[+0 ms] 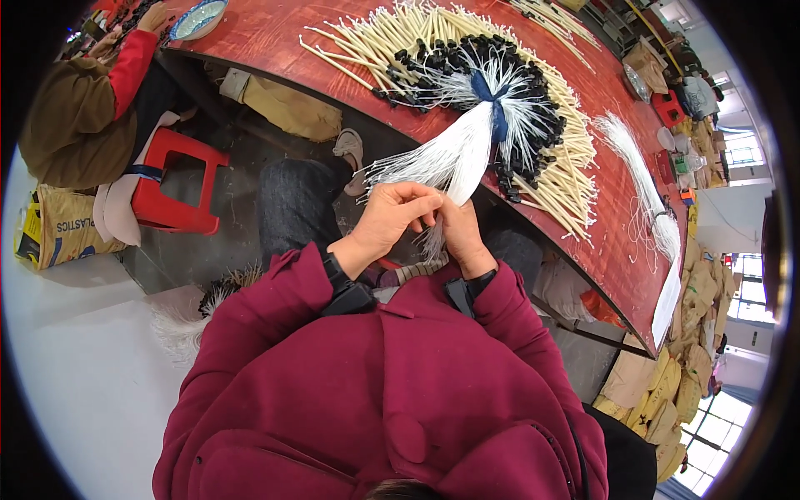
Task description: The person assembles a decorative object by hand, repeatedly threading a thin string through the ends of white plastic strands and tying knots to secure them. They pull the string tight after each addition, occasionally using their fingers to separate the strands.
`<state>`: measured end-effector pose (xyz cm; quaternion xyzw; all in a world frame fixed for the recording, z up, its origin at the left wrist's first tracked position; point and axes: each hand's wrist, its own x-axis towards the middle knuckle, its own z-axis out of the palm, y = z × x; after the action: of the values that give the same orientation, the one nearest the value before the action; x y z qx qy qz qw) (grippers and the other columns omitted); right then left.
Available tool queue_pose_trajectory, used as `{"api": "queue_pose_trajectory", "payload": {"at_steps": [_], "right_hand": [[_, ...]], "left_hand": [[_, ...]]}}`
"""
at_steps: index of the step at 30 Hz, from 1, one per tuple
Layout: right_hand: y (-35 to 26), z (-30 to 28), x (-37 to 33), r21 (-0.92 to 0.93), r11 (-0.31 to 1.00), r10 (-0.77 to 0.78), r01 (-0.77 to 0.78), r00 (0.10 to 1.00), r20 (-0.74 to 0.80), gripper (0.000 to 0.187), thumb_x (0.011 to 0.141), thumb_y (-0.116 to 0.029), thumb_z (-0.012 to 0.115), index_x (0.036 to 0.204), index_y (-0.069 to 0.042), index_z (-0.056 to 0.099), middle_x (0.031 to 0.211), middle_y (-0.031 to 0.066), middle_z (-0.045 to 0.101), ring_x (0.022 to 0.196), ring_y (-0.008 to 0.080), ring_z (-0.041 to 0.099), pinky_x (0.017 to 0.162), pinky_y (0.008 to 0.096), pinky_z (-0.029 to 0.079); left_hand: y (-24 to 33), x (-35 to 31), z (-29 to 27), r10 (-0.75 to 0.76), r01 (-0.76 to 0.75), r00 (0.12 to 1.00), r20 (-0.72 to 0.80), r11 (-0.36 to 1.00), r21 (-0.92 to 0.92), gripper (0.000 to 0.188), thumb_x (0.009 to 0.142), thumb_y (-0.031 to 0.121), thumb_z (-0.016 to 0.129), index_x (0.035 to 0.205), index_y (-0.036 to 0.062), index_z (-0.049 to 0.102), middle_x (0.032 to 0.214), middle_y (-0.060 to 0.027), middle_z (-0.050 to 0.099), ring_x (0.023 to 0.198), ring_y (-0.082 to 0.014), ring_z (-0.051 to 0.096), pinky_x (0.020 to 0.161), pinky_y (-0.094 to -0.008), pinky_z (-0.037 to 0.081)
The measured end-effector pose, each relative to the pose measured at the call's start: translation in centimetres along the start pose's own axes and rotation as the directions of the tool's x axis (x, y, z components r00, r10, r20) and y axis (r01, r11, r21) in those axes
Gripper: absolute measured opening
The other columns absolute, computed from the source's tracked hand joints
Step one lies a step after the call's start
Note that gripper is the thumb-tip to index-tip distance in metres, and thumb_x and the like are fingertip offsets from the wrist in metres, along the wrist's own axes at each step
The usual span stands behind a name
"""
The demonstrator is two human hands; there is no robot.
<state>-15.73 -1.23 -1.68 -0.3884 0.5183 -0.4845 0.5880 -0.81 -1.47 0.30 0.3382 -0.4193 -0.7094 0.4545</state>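
My left hand point(381, 223) and my right hand point(463, 236) meet just off the table's near edge. The fingers of both are pinched together on loose white strings, whose ends hang below. Those strings come from a thick white string bundle point(467, 142) that droops over the edge toward me. A dark blue cloth tie point(490, 107) gathers the bundle on the tabletop. Around it fan many thin cream sticks point(575, 171) with black pieces point(546, 104) at their inner ends. Exactly which strands lie between my fingertips is hidden.
On the red table point(267, 33) lie a second white string bundle point(637, 183) at right and more sticks point(558, 23) at the far side. A bowl point(198, 20) sits at far left. Leftward are a co-worker's sleeve point(132, 73) and a red stool point(179, 218). Sacks point(662, 392) line the right.
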Motion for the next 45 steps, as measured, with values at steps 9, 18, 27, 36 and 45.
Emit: {"api": "queue_pose_trajectory", "payload": {"at_steps": [9, 18, 27, 36, 45], "right_hand": [[-0.7, -0.5, 0.1, -0.124, 0.992, 0.029, -0.012, 0.991, 0.132, 0.029, 0.088, -0.019, 0.055, 0.061, -0.007, 0.055, 0.055, -0.0002, 0.051, 0.051, 0.0089, 0.047, 0.050, 0.0231, 0.036], [-0.2, -0.9, 0.2, -0.103, 0.993, 0.070, -0.056, 0.989, 0.133, 0.030, 0.087, -0.017, 0.055, 0.059, -0.007, 0.054, 0.054, 0.0000, 0.051, 0.051, 0.0097, 0.047, 0.050, 0.0239, 0.036], [0.0, -0.6, 0.0, -0.046, 0.998, 0.047, -0.042, 0.991, 0.128, 0.028, 0.089, -0.018, 0.055, 0.063, -0.007, 0.054, 0.054, -0.0006, 0.048, 0.050, 0.0095, 0.045, 0.049, 0.0236, 0.035], [-0.1, -0.8, 0.3, -0.060, 0.997, 0.045, -0.038, 0.991, 0.128, 0.029, 0.088, -0.016, 0.054, 0.060, -0.007, 0.053, 0.053, 0.0000, 0.049, 0.049, 0.0100, 0.045, 0.049, 0.0247, 0.036], [0.2, -1.0, 0.4, -0.065, 0.997, 0.056, -0.047, 0.989, 0.140, 0.032, 0.088, -0.017, 0.055, 0.058, -0.007, 0.051, 0.052, 0.0006, 0.049, 0.049, 0.0102, 0.045, 0.049, 0.0249, 0.036]], "left_hand": [[-0.3, 0.0, -1.7, 0.475, -0.418, 0.846, 0.244, 0.303, 0.856, 0.010, 0.077, 0.006, 0.065, 0.086, 0.0019, 0.065, 0.079, -0.0124, 0.064, 0.064, -0.0280, 0.061, 0.057, -0.0327, 0.048], [0.2, -0.2, -1.4, 0.382, -0.379, 0.891, 0.246, 0.324, 0.867, 0.011, 0.078, 0.006, 0.066, 0.087, 0.0004, 0.063, 0.077, -0.0115, 0.065, 0.063, -0.0245, 0.063, 0.055, -0.0301, 0.049], [-0.3, -0.4, -1.0, 0.040, -0.011, 0.998, -0.043, 0.847, 0.532, 0.009, 0.085, 0.007, 0.063, 0.083, -0.0011, 0.058, 0.067, -0.0056, 0.063, 0.053, -0.0102, 0.061, 0.048, -0.0226, 0.046], [-0.3, -0.4, -1.6, -0.202, 0.206, 0.975, -0.088, 0.978, 0.031, 0.009, 0.086, 0.010, 0.064, 0.086, 0.0031, 0.059, 0.080, -0.0042, 0.065, 0.068, -0.0105, 0.064, 0.054, -0.0205, 0.050], [0.2, -1.3, -2.5, -0.361, 0.334, 0.921, -0.145, 0.925, -0.179, 0.014, 0.088, 0.017, 0.064, 0.091, 0.0042, 0.060, 0.085, -0.0063, 0.065, 0.068, -0.0122, 0.064, 0.056, -0.0218, 0.051]]}}
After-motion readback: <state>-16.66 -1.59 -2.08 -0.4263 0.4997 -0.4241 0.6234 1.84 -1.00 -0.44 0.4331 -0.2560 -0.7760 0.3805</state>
